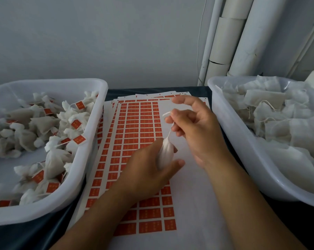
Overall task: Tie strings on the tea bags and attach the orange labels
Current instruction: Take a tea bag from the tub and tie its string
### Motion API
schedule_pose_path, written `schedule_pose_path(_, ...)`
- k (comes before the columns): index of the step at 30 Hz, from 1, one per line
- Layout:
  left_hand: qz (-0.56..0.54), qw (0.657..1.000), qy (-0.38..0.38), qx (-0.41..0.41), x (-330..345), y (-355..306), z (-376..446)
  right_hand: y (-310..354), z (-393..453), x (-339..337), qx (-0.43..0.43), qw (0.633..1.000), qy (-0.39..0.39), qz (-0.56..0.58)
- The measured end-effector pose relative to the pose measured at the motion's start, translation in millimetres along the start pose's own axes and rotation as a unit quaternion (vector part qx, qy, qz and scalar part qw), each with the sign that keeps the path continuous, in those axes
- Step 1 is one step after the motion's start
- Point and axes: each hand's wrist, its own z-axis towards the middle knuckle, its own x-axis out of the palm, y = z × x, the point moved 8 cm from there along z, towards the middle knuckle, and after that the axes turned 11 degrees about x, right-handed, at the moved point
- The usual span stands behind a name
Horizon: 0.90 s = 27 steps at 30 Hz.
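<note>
The left hand grips a white tea bag between thumb and fingers, above the sheet of orange labels. The right hand pinches the bag's string, apparently taut, its index finger raised. 2 white tubs flank the sheet: the left tub holds labelled bags, the right tub unlabelled ones.

Small packing workshop; bulk tea-bag bins; label sheets
</note>
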Motion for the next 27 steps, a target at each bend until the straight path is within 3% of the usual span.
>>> schedule_pose_path(4, 0.058, 0.998, -0.027, 0.0, -3, 4, 0, 3, 0, -18, -0.001, 0.997, -0.058, 0.06)
schedule_pose_path(8, 0.082, 0.996, -0.034, 0.017, -2, 4, -1, 12, -5, -9, -0.034, 0.997, -0.024, 0.061)
schedule_pose_path(11, 0.039, 0.998, -0.04, 0.014, -5, 3, 0, 14, -7, -1, -0.034, 0.997, 0.003, 0.072)
schedule_pose_path(14, -0.065, 0.99, -0.122, -0.017, -20, 0, -2, 15, -8, -2, -0.034, 0.997, 0.005, 0.071)
schedule_pose_path(16, -0.122, 0.974, -0.183, -0.049, -30, 3, -5, 16, -8, -2, -0.039, 0.997, 0.01, 0.066)
schedule_pose_path(17, -0.156, 0.969, -0.178, -0.075, -30, 6, -5, 16, -9, -1, -0.042, 0.997, 0.014, 0.066)
schedule_pose_path(19, -0.268, 0.948, -0.085, -0.15, -13, 13, -7, 17, -10, 3, -0.047, 0.996, 0.034, 0.066)
schedule_pose_path(21, -0.416, 0.886, 0.013, -0.207, 7, 8, -11, 18, -13, 12, -0.049, 0.993, 0.083, 0.064)
schedule_pose_path(22, -0.458, 0.862, 0.026, -0.214, 11, 6, -12, 18, -16, 18, -0.05, 0.991, 0.114, 0.054)
schedule_pose_path(27, -0.523, 0.826, -0.029, -0.209, 7, 13, -7, 12, -31, 45, -0.054, 0.971, 0.223, -0.073)
